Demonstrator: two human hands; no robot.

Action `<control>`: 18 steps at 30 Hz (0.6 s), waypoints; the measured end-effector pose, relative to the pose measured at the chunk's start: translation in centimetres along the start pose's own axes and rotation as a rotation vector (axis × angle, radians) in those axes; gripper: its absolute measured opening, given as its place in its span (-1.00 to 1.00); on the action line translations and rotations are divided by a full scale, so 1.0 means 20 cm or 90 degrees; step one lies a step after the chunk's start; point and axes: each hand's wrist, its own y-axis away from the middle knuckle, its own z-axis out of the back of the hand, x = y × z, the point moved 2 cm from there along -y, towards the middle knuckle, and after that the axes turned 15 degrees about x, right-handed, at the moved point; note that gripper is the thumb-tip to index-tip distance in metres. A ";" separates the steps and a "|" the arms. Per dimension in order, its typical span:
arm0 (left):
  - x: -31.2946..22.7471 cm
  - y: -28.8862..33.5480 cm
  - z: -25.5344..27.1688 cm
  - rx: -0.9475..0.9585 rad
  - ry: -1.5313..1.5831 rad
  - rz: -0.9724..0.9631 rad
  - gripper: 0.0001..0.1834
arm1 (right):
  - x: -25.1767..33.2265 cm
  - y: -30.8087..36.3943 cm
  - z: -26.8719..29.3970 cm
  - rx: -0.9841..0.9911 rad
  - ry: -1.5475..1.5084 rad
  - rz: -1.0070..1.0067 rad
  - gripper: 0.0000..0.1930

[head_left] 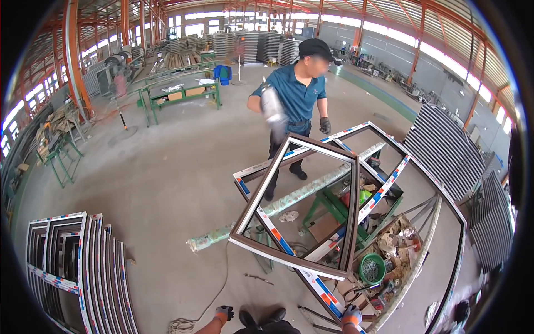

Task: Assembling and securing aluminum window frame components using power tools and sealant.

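My right hand [351, 316], in a grey and orange glove, is closed at the near end of a large window frame [320, 289] with white, blue and red protective film. My left hand [224, 313], gloved alike, hangs free beside my shoes with its fingers loosely bent and nothing seen in it. On top of the large frame lies a smaller brown and white frame [295, 261], set at an angle. Across from me stands a person [303, 92] in a teal shirt, raising a blurred silvery object [272, 106]; their other hand, dark-gloved, hangs down.
Under the frames are a film-wrapped support beam [300, 192] and a cluttered tray [409, 225] with a green bowl [371, 269] of small metal pieces. Stacked frames [83, 267] stand at left. A cord [225, 273] runs along the floor. A green workbench [183, 94] stands farther back.
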 end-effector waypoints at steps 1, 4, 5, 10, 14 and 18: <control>0.01 -0.09 0.08 0.073 0.155 -0.030 -0.78 | 0.09 -0.01 -0.01 -0.002 -0.003 0.037 -0.56; -0.19 -0.17 -0.15 0.070 0.229 -0.178 -0.70 | 0.08 -0.05 -0.03 0.011 0.011 0.028 -0.58; -0.34 -0.14 -0.30 0.071 0.182 -0.188 -0.69 | 0.06 -0.04 -0.01 0.010 0.006 0.026 -0.58; -0.77 -0.15 -0.68 0.127 0.170 -0.245 -0.69 | 0.12 -0.06 0.05 0.017 -0.020 0.035 -0.58; -0.90 -0.18 -0.79 0.161 0.218 -0.285 -0.67 | 0.09 -0.08 -0.01 0.023 -0.011 0.033 -0.59; -0.94 -0.23 -0.85 0.177 0.268 -0.281 -0.65 | 0.04 -0.11 -0.03 0.011 -0.033 0.025 -0.59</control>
